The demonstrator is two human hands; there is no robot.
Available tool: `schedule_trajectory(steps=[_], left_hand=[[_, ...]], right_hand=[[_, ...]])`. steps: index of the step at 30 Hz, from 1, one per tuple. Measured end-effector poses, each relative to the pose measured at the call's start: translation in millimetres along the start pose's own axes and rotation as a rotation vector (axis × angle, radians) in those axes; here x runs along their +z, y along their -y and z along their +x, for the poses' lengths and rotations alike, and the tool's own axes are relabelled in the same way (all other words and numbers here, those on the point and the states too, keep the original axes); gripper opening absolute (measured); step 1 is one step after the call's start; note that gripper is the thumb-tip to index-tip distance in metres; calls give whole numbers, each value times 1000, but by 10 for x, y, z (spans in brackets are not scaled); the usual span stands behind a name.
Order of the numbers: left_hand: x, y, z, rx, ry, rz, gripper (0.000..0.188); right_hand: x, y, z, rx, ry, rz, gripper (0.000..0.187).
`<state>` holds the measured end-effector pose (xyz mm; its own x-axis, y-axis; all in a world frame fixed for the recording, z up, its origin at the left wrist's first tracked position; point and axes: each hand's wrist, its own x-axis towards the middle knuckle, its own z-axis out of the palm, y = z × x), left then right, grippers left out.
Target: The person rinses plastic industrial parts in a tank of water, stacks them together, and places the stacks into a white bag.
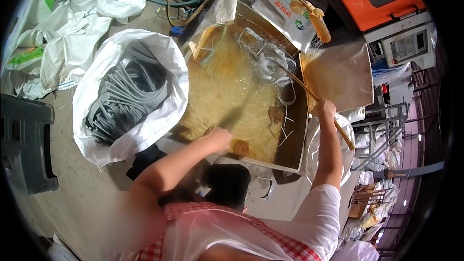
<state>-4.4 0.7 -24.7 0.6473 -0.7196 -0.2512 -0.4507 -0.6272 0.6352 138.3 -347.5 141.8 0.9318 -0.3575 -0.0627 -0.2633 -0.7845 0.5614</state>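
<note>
My right hand (325, 108) is closed around a long bamboo stick (344, 136). The stick's far end reaches into a wide tub (305, 137) of yellowish, cloudy water (220, 97). At that end a loose tangle of pale, translucent strips (273, 65) floats near the tub's far right side. My left hand (218, 139) is curled at the near edge of the tub, by the water. What its fingers hold, if anything, is hidden. Round brown lumps, one of them a disc (240, 147), lie in the water close by.
Left of the tub stands a white woven sack (176, 63) full of grey rubbery strips (128, 92). A black plastic stool (26, 145) is at the far left. An orange machine (367, 0) with a control panel (408, 46) rises at the back right. A square tray (338, 77) adjoins the tub.
</note>
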Motion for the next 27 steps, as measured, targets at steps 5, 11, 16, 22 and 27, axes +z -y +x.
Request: schedule_trajectory(steps=[5,11,16,22,27], left_hand=[[54,75,23,-43,-30,27,33],[24,13,8,16,-60,64,26],[-13,-93,-37,37,-30,38,31],[-23,-144,-2,46,28,20,29],[74,-93,10,78,-29,14,29]], right_hand=[[45,529,487,58,-78,-160,24],[124,542,710,-252,-264,-317,19],[-468,59,477,-360,-265,-303,17],[-815,-345,212,-534,-214,-330,12],[-1221,-356,-232,-607,-145,-247,12]])
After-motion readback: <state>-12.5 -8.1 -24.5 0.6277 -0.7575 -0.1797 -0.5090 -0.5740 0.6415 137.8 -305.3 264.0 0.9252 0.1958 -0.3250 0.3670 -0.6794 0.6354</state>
